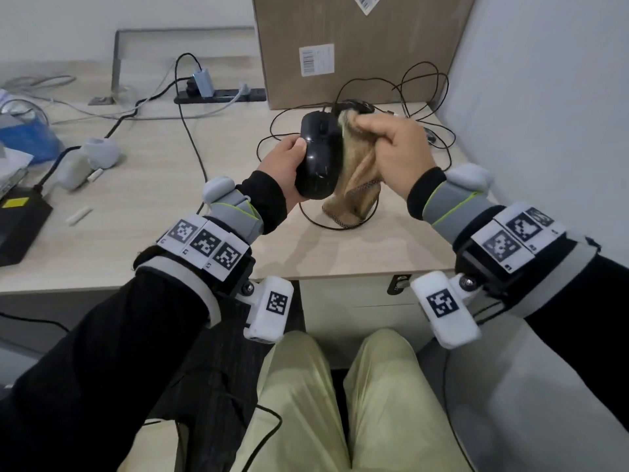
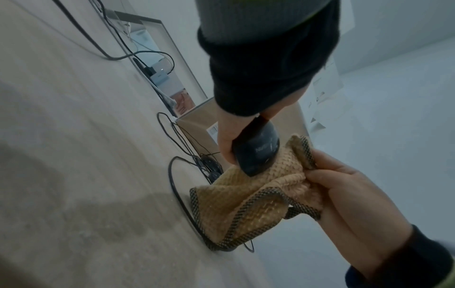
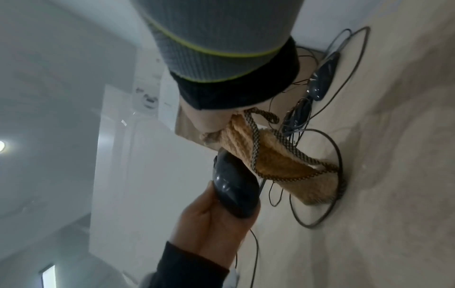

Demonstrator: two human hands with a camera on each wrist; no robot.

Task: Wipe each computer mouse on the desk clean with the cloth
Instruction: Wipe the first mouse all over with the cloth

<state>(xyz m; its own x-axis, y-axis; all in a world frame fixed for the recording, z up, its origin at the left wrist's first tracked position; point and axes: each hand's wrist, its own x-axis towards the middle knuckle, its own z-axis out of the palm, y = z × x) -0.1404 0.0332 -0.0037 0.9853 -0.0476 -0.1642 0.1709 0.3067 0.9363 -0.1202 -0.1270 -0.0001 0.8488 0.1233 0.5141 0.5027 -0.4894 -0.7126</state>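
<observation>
Mid-wipe: left hand grips the black mouse above the desk; right hand bunches the cloth against its side. Next: turn mouse, rub remaining faces.

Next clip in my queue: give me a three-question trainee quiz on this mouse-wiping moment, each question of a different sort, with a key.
1. True or false: the black mouse lies flat on the desk.
2. Which hand grips the tan cloth? A) left hand B) right hand C) both
3. Fill in: in the right wrist view, at least ___ more mice lie on the desk among the cables.

Key:
1. False: the left hand holds it lifted off the desk.
2. B: the cloth's upper part is bunched in the right hand against the mouse's side, and its lower end hangs down to the desk.
3. Two: they lie near the cardboard box.
</observation>
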